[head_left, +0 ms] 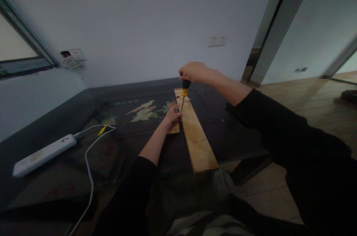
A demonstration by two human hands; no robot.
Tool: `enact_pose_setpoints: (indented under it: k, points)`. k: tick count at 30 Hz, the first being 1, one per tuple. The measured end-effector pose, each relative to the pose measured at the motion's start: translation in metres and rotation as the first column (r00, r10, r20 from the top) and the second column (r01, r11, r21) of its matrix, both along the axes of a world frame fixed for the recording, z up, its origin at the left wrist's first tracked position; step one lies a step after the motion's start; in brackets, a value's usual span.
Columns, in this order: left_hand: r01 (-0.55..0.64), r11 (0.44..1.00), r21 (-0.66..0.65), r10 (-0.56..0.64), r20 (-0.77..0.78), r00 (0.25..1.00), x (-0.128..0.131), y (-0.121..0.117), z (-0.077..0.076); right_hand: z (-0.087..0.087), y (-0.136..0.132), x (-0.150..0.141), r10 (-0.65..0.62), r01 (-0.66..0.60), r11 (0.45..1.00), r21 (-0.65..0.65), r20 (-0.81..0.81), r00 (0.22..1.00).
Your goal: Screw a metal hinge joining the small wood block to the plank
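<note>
A yellow-and-black screwdriver (185,89) stands nearly upright over a long wooden board (199,141), its shaft pointing down at the board's left edge. My right hand (193,71) is closed round the top of the handle, with the wrist raised. Beside the screwdriver tip, my left hand (173,115) has its fingers curled together against the board's edge. Whatever lies between those fingers is too small and dim to make out. Under the left hand, a shorter wooden piece (175,129) partly shows. The long board's near end juts past the table edge.
The dark glossy table (131,98) bears a printed bird-and-leaf picture. A white power strip (44,155) lies at the left, its white cable (88,165) looping toward me with a yellow tag (102,131). Behind the table rises a wall with a socket (217,41).
</note>
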State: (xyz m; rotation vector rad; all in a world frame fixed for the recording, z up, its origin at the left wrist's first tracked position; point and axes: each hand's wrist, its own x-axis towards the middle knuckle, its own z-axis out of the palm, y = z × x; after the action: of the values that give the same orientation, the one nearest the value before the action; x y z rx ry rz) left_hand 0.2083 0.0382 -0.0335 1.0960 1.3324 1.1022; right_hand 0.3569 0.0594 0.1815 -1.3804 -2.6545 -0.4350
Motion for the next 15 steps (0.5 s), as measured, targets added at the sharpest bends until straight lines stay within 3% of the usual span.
enact_pose_setpoints:
  k: [3,7,15]
  points:
    - [-0.005,1.000,-0.001,0.005,-0.004,1.000,0.001,-0.001,0.002,-0.006,-0.005,-0.008,-0.089,0.090,0.993,0.079,-0.014,0.996]
    - [-0.003,1.000,-0.007,0.002,-0.020,1.000,0.003,-0.003,0.005,-0.007,-0.006,-0.008,-0.117,0.121,0.991,0.062,-0.067,0.991]
    - [0.011,1.000,0.001,-0.011,-0.016,1.000,0.000,-0.002,0.003,0.009,0.003,0.009,0.057,-0.059,0.990,-0.124,-0.023,0.998]
